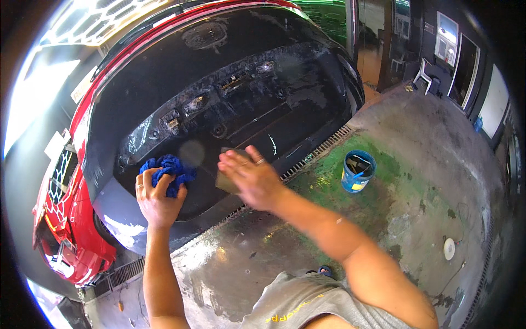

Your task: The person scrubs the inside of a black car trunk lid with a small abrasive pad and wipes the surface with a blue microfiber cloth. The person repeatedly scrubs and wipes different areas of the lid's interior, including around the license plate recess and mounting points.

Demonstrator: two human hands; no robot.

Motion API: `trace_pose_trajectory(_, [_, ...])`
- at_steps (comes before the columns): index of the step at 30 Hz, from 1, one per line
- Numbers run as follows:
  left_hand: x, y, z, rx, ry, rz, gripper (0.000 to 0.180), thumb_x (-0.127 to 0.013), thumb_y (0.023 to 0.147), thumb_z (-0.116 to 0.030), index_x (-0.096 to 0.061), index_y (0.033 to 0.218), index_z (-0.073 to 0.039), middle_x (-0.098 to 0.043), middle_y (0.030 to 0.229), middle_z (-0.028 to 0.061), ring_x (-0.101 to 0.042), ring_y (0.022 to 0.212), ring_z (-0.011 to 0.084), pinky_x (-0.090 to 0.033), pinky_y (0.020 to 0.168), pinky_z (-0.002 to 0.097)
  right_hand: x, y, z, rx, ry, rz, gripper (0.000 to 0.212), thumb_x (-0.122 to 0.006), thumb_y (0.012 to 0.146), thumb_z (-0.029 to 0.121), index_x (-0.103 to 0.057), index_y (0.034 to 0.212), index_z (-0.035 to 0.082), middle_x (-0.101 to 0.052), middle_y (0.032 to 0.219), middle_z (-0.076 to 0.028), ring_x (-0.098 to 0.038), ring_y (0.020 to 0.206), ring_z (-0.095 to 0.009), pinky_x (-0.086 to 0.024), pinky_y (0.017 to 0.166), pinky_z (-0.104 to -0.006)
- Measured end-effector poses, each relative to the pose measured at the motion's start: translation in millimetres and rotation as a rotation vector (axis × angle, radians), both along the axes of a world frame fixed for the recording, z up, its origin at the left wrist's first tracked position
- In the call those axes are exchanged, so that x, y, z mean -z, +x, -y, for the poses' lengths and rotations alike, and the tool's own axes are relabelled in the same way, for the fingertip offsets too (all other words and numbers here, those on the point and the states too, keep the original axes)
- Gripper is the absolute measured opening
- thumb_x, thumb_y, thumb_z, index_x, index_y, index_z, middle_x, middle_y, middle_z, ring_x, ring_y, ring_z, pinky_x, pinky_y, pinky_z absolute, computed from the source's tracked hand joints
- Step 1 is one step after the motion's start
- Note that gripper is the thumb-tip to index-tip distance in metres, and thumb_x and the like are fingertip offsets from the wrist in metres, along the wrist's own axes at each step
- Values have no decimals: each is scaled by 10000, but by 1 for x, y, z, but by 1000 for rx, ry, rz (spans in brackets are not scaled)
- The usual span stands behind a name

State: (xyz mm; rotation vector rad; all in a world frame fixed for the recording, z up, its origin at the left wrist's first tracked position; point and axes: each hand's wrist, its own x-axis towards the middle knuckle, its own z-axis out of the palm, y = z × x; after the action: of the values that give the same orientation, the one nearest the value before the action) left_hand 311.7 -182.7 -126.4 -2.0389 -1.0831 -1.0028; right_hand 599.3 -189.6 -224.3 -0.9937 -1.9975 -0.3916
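The rear of a car with a dull black tailgate (148, 104) lies in front of me, its surface wet and streaked. My left hand (159, 197) grips a bunched blue cloth (178, 171) against the lower left of the panel. To the right of it, my right hand (249, 178) lies almost flat on an olive-brown sheet (226, 184), apparently sandpaper, which it presses to the panel near the lower edge. The fingers are stretched and the thumb stands apart; part of the sheet is hidden beneath them. My right forearm is slightly blurred.
A blue bucket (348, 182) with dark contents stands on the wet, green-stained floor (329, 214) to the right. Along the car runs a drain grate (320, 153). A red car (90, 247) is at the left. Farther off are a white chair (422, 75) and a white disc (449, 249).
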Motion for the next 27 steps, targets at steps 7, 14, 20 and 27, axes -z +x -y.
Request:
trace_pose_trajectory(7, [5,9,-4,-14,-28,41,281,-901,673,-224,-786,907,-120,-704,1165,114,-663,1136,368,-551,1017,521,4,143,-44,460,65,-121,656,-702,886,80,-622,1536,34,-610,1597,-211,-523,1541,-395,-306,1298,-645])
trace_pose_trajectory(14, [1,-4,0,-24,-18,12,274,-898,671,-219,-800,909,-128,-710,1155,117,-670,1122,371,-558,1002,522,0,2,-1,48,-4,-29,657,-707,852,88,-653,1505,38,-608,1613,-176,-537,1533,-355,-308,1299,-599])
trace_pose_trajectory(20, [5,12,-7,1,-37,49,286,-904,658,-230,-785,900,-135,-704,1164,93,-664,1135,372,-557,1008,515,6,167,-48,554,135,-94,474,-662,984,121,-696,1453,69,-690,1493,-184,-604,1425,-393,-388,1241,-558])
trace_pose_trajectory(27, [2,2,-6,-8,-2,16,267,-902,672,-203,-790,897,-115,-724,1136,120,-678,1112,383,-562,996,511,12,-68,9,10,39,-55,526,-617,974,162,-670,1470,-4,-636,1580,-211,-547,1524,-389,-287,1317,-642])
